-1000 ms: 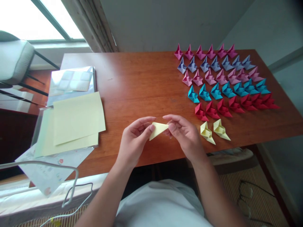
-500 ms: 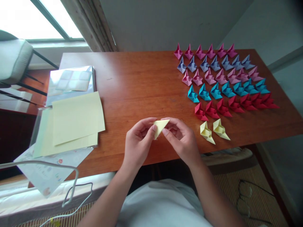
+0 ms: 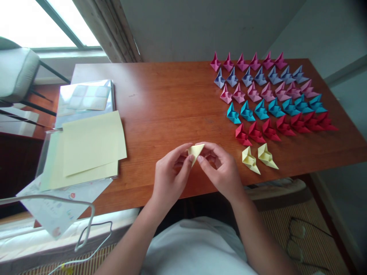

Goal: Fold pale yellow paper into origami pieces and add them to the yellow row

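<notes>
A small folded yellow paper [image 3: 196, 150], triangular in outline, is pinched between both hands above the table's front edge. My left hand [image 3: 173, 172] grips its left side, thumb on the near face and fingers behind. At its right corner, my right hand [image 3: 219, 170] holds on with thumb and forefinger; the other fingers curl out of sight. Just right of that hand, two yellow origami boats [image 3: 250, 160] with pointed ends stand on the table. Behind them are rows of similar folded pieces in red [image 3: 270, 130], turquoise [image 3: 261, 110], pink [image 3: 253, 92], lavender [image 3: 260, 76] and magenta [image 3: 255, 62].
Yellow paper sheets [image 3: 93, 141] lie at the left of the wooden table [image 3: 160, 103], over a clear plastic packet [image 3: 86, 99]. A patterned sheet [image 3: 63, 206] overhangs the front edge near a white cable [image 3: 92, 217]. Eyeglasses [image 3: 296, 233] lie low at right; a chair [image 3: 18, 72] stands at left.
My left hand has shifted slightly right and its thumb has moved along the folded yellow paper, which is tilted a little differently. My right hand has barely moved.
</notes>
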A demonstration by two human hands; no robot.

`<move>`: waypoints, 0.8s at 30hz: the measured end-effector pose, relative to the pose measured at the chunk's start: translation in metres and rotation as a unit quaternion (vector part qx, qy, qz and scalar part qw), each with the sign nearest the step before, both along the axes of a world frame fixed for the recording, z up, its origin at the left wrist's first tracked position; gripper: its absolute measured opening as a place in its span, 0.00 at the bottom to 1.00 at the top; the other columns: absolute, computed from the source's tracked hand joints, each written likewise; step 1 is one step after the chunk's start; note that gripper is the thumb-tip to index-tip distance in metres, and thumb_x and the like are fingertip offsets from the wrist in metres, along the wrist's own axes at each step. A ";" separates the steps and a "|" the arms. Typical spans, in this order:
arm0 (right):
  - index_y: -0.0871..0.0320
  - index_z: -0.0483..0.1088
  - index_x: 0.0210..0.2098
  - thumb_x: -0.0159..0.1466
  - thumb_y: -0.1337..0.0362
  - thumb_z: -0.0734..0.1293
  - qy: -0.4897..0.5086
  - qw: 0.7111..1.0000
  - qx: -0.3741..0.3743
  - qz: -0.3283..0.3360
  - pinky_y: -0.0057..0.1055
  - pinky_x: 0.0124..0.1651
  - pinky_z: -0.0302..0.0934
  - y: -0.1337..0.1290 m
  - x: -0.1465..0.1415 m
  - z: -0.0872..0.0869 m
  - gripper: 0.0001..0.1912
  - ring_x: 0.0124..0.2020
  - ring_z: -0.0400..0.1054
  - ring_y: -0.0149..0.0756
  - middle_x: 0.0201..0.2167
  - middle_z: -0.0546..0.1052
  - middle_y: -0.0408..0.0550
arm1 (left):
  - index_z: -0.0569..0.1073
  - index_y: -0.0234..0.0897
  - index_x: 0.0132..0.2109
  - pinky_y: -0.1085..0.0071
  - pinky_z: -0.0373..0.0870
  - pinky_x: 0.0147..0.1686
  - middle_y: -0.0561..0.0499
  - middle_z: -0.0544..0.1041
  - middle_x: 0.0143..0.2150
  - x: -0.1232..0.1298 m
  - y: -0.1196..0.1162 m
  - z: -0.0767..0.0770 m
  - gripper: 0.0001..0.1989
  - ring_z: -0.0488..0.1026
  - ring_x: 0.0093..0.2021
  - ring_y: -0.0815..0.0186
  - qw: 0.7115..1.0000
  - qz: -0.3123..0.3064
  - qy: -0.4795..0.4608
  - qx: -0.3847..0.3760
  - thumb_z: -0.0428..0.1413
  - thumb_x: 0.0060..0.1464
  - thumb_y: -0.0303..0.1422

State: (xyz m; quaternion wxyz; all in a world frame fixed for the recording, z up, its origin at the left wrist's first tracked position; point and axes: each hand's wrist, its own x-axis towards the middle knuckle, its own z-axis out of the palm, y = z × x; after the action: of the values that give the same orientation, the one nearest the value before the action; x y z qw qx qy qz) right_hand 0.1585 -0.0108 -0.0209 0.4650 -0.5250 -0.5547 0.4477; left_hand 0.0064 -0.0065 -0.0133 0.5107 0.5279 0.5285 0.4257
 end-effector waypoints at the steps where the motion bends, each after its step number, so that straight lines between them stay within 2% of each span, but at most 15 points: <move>1: 0.51 0.73 0.50 0.66 0.68 0.67 -0.014 1.000 0.005 -0.002 0.34 0.45 0.71 0.000 0.000 0.000 0.13 0.44 0.75 0.38 0.46 0.80 0.47 | 0.76 0.34 0.54 0.71 0.75 0.42 0.45 0.82 0.43 -0.001 0.000 -0.001 0.17 0.80 0.40 0.63 1.000 -0.013 0.017 0.007 0.59 0.62 0.37; 3: 0.52 0.73 0.50 0.66 0.69 0.67 -0.042 0.999 0.018 -0.004 0.33 0.44 0.71 0.001 0.001 0.002 0.14 0.42 0.75 0.37 0.44 0.79 0.46 | 0.75 0.34 0.57 0.69 0.75 0.44 0.44 0.82 0.45 -0.003 0.000 -0.001 0.17 0.79 0.41 0.63 0.997 -0.047 0.055 0.021 0.57 0.64 0.36; 7: 0.53 0.74 0.49 0.65 0.71 0.67 -0.091 0.995 0.042 0.004 0.31 0.41 0.70 0.002 0.002 0.006 0.14 0.38 0.74 0.34 0.39 0.78 0.45 | 0.74 0.36 0.58 0.71 0.72 0.41 0.47 0.82 0.46 -0.007 0.003 0.005 0.16 0.78 0.41 0.65 0.982 -0.117 0.132 0.062 0.53 0.66 0.32; 13: 0.56 0.74 0.50 0.64 0.73 0.67 -0.153 0.985 0.080 0.025 0.30 0.42 0.71 0.001 0.002 0.010 0.15 0.37 0.74 0.34 0.39 0.79 0.46 | 0.74 0.37 0.55 0.73 0.69 0.36 0.50 0.82 0.40 -0.010 0.006 0.011 0.14 0.77 0.35 0.67 0.965 -0.152 0.200 0.079 0.51 0.65 0.30; 17: 0.57 0.74 0.51 0.66 0.73 0.65 -0.178 0.977 0.106 0.048 0.32 0.45 0.70 0.000 0.000 0.011 0.16 0.39 0.74 0.36 0.39 0.79 0.48 | 0.74 0.36 0.51 0.74 0.69 0.33 0.51 0.81 0.36 -0.010 0.005 0.008 0.12 0.76 0.32 0.68 0.969 -0.137 0.195 0.073 0.50 0.63 0.28; 24: 0.55 0.73 0.52 0.67 0.72 0.64 -0.185 0.973 0.123 0.064 0.36 0.46 0.69 -0.003 -0.003 0.012 0.16 0.41 0.73 0.38 0.40 0.78 0.49 | 0.75 0.34 0.49 0.74 0.73 0.34 0.49 0.81 0.36 -0.010 0.005 0.000 0.11 0.80 0.35 0.65 0.991 -0.076 0.107 0.025 0.52 0.62 0.30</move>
State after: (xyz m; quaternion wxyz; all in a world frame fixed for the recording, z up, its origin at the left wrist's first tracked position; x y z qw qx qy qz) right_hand 0.1554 -0.0139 -0.0088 0.3854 -0.5010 -0.7143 0.3004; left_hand -0.0036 -0.0013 -0.0130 0.4689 0.6216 0.5275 0.3399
